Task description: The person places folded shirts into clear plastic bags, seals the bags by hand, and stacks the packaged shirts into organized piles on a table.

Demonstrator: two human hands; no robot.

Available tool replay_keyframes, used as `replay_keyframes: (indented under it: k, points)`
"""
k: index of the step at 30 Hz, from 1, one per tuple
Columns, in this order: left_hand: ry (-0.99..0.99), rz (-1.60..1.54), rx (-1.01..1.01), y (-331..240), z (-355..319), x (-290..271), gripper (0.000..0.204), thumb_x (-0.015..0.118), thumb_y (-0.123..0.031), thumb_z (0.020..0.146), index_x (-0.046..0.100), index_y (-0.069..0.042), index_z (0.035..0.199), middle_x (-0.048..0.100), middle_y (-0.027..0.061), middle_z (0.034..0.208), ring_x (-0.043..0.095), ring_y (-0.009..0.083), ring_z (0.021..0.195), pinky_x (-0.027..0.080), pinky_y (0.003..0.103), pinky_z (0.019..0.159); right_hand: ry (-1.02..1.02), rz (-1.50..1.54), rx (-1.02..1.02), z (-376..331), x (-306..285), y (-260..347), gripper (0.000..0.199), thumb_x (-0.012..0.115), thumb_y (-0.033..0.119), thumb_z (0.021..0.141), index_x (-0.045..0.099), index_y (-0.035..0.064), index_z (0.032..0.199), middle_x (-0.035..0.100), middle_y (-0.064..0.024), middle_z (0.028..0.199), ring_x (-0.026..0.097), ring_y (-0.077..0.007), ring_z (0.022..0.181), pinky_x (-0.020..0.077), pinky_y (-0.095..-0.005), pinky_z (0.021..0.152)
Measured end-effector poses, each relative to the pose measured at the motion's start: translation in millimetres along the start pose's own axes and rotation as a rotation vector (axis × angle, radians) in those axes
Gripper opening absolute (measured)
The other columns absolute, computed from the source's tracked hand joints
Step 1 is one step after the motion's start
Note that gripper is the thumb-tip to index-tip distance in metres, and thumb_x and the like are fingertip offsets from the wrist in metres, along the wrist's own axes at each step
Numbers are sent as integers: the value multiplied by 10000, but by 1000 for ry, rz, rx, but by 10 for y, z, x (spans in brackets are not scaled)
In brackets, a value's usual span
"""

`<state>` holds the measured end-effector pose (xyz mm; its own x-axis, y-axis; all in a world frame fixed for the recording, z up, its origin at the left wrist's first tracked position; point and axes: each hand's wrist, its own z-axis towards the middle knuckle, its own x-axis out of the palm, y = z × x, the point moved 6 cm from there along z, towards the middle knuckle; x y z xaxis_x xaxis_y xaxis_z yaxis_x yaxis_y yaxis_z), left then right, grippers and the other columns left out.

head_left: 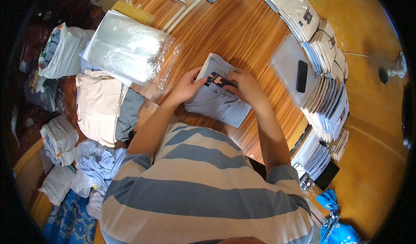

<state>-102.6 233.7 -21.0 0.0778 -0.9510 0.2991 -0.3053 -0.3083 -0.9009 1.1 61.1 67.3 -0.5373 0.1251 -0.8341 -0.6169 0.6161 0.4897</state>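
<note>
A folded grey-blue garment (216, 104) lies on the wooden table close in front of me, with a pale edge showing along its far left side. On its upper part is a black card tag (215, 79) with a light, peach-toned pattern. My left hand (189, 86) grips the garment's left edge, its thumb reaching onto the tag. My right hand (245, 86) is closed at the tag's right end, fingers curled and pressed together there; its fingertips partly cover the tag.
Clear plastic bags (130, 44) lie in a stack at the left, beside folded beige clothes (99, 105). Packed garments (327, 101) line the table's right edge. A black phone (302, 76) rests on a plastic sheet. Small scissors or snips (175, 0) lie at the far side.
</note>
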Motion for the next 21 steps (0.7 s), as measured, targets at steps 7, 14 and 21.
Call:
replay_keyframes:
  k: [7, 14, 21]
  points:
    - [-32, 85, 113, 113, 4, -14, 441, 584, -92, 1045, 510, 48, 1457, 669, 135, 1308, 609, 188, 1204, 471, 328, 1037, 165, 186, 525, -733, 141, -109, 437, 789, 456, 882, 738, 30, 963, 746, -169, 870, 729, -359, 846, 578, -449, 779]
    - [-193, 207, 187, 277, -63, -1, 438, 537, -106, 1058, 506, 42, 1469, 665, 177, 1328, 609, 226, 1226, 442, 344, 1073, -237, 407, 744, -1588, 454, -402, 663, 854, 367, 844, 558, -24, 1290, 724, -243, 1125, 733, -372, 975, 577, -439, 849]
    - [109, 96, -394, 530, -1018, 496, 480, 589, -123, 1030, 490, -29, 1490, 666, 186, 1287, 622, 274, 1249, 504, 385, 1013, -832, 163, 569, -1683, 251, -1095, 510, 825, 237, 876, 598, -12, 1259, 655, -208, 1125, 644, -429, 1029, 543, -461, 928]
